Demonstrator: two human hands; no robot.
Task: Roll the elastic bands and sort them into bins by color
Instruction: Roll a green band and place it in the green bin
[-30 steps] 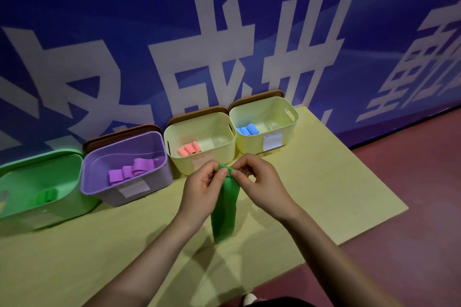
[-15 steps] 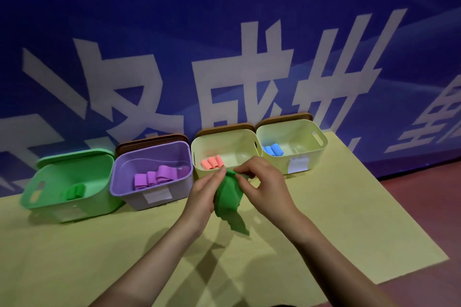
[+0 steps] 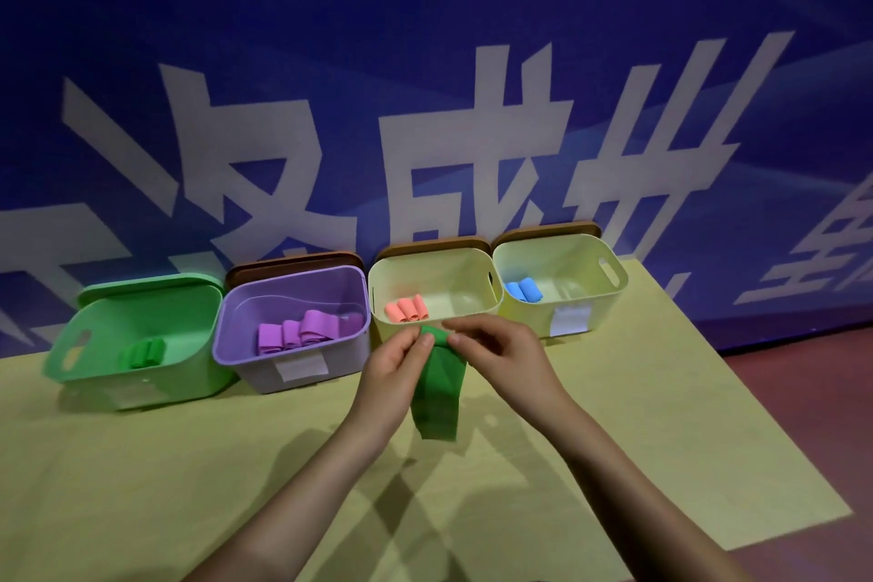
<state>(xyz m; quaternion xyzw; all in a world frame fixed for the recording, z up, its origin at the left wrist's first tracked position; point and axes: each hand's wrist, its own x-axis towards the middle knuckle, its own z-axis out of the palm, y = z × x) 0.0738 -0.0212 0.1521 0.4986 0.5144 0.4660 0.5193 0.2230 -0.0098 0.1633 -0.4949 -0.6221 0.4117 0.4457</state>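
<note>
Four bins (image 3: pixel 293 336) stand in a row on the surface (image 3: pixel 141 487) before me, backed against the wall banner (image 3: pixel 425 61). Each holds rolled bands (image 3: pixel 297 333). My hands, left (image 3: pixel 394 364) and right (image 3: pixel 500 354), hold a band (image 3: pixel 439 392) just before the third bin from the left (image 3: pixel 434 279).

Dim, bluish light; arm shadows fall forward on the yellow table (image 3: pixel 141 487); wide-angle bending at edges, slightly soft

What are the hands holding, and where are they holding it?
Both hands, left and right, pinch the green band at its top end; the rest hangs down.
</note>
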